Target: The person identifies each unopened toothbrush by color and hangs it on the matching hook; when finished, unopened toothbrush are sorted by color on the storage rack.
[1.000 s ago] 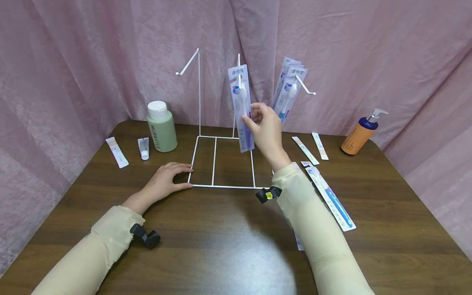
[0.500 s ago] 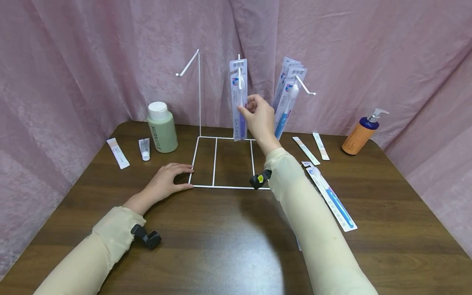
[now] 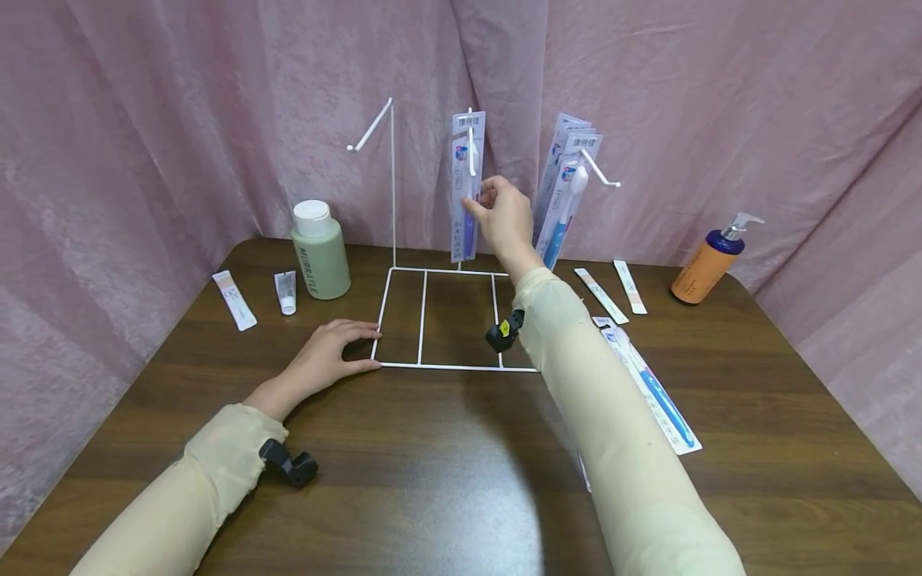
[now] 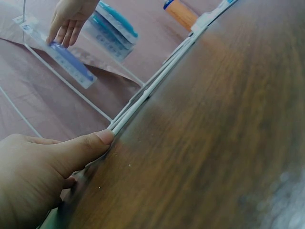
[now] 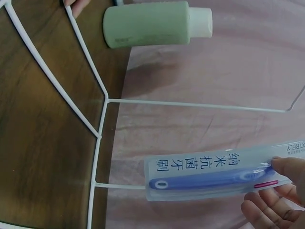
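Note:
Above the table, my right hand [image 3: 507,216] pinches the edge of a packaged purple toothbrush [image 3: 464,200], thumb in front. The pack hangs upright at the middle hook [image 3: 471,152] of a white wire rack [image 3: 423,320]; in the right wrist view the purple handle [image 5: 205,180] shows through clear plastic. My left hand [image 3: 324,356] rests at the rack base's front left corner, its fairly straight thumb and fingers touching the wire. Several packaged blue toothbrushes [image 3: 565,192] hang on the right hook [image 3: 601,170]. The left hook [image 3: 370,126] is bare.
A green bottle [image 3: 322,260], a small tube [image 3: 286,293] and a sachet [image 3: 234,300] are at left. Rightward lie two sachets [image 3: 601,296], a packaged blue toothbrush [image 3: 651,388] and an orange pump bottle [image 3: 704,268]. Another pack is mostly hidden under my right forearm.
My right hand has moved up and back with the purple toothbrush pack, which has swung from tilted to nearly upright at the middle hook. My left hand stays on the rack corner.

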The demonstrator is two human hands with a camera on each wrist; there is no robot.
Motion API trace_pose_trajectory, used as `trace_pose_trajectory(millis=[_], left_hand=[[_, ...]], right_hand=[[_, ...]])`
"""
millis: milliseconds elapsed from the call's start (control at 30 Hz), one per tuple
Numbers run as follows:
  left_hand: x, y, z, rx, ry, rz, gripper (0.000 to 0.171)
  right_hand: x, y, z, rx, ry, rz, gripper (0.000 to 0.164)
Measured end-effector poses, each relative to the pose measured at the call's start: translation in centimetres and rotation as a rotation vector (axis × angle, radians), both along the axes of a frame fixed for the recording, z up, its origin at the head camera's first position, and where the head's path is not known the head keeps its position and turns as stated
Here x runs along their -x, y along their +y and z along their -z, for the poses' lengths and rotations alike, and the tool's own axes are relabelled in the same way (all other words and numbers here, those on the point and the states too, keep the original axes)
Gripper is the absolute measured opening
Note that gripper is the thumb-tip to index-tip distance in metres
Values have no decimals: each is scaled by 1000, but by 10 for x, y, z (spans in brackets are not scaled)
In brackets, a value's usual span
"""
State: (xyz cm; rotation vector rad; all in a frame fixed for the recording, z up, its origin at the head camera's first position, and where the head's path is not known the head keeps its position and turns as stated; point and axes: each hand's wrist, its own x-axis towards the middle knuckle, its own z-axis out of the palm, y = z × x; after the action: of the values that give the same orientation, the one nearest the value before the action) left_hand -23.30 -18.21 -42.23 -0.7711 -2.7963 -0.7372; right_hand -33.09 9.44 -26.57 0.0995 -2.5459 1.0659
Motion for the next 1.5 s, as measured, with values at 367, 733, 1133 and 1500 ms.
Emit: trace_pose_trajectory(millis=[367,733,1133,1500], left_hand=[[2,0,-2,-5,-7,2,49],[2,-7,-1,1,1,-7,50],[2,-9,0,5,-2,-9,50],[2,-8,-1,10,0,-8,50]], right_hand=[[-4,9,-13,-28,-15,-24,36],[-33,18,-35,-242,-40,-115,39],[-87,44,-48,-415,-119,-383,34],[-130,88,-39,-518,-103,-424,31]])
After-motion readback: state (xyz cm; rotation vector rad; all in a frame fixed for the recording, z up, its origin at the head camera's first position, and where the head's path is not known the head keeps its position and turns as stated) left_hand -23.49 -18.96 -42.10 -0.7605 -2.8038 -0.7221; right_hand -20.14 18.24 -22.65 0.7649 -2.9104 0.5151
